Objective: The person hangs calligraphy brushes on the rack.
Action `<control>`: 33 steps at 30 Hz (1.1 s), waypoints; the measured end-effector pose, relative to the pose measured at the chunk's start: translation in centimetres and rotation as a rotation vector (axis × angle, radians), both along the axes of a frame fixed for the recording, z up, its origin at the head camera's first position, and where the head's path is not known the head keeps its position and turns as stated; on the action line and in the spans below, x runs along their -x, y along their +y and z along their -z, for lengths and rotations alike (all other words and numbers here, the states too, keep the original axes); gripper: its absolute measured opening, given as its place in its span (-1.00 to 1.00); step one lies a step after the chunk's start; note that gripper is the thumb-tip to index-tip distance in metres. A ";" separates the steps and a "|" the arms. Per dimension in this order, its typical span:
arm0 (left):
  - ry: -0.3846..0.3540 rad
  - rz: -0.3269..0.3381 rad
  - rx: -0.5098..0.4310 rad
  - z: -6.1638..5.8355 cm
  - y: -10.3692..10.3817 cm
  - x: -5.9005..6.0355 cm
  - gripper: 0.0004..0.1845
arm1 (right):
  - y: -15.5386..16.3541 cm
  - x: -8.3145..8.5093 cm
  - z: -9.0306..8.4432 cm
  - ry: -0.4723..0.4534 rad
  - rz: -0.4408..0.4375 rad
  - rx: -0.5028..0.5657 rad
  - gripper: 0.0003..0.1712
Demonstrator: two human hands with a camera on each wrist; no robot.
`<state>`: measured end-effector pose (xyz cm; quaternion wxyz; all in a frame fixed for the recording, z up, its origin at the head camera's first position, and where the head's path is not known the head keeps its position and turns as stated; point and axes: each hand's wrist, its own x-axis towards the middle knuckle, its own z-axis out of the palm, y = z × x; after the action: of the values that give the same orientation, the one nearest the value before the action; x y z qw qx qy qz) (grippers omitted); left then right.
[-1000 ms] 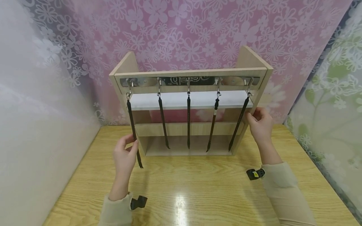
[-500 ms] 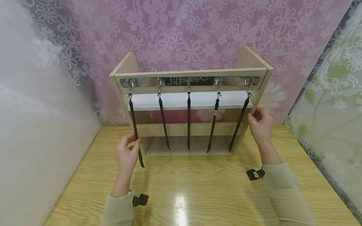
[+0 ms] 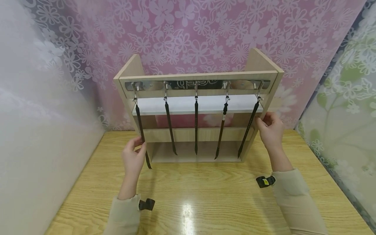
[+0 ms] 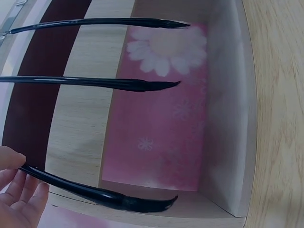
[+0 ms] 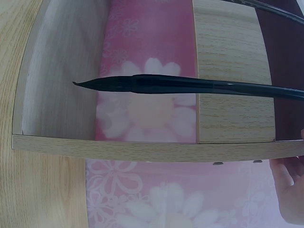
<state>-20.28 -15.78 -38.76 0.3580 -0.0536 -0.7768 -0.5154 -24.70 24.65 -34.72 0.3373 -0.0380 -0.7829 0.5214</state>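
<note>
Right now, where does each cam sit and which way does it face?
Head: worn on the head, looks forward and down at the light wooden shelf rack with five hanging black brushes; both hands and sleeves show.
Left wrist: on the left wrist, looks into the rack's lower bay; left hand pinches the leftmost black brush.
Right wrist: on the right wrist, looks along the rack's right side panel; fingers of the right hand show on it.
Shared: head and left wrist views both show the pinched brush.

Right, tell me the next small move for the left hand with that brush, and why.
Probably let go. The left hand pinches the leftmost brush, which already hangs from its hook like the other four, while the right hand steadies the rack.
</note>
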 end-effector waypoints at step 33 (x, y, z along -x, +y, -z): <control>0.009 -0.004 -0.015 0.3 0.2 2.5 -0.87 | 0.3 -0.3 -0.1 0.003 -0.035 0.010 -0.75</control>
<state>-22.73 -15.62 -39.09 0.3629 -0.0515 -0.7714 -0.5201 -24.38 24.90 -34.63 0.3291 -0.0253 -0.7803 0.5312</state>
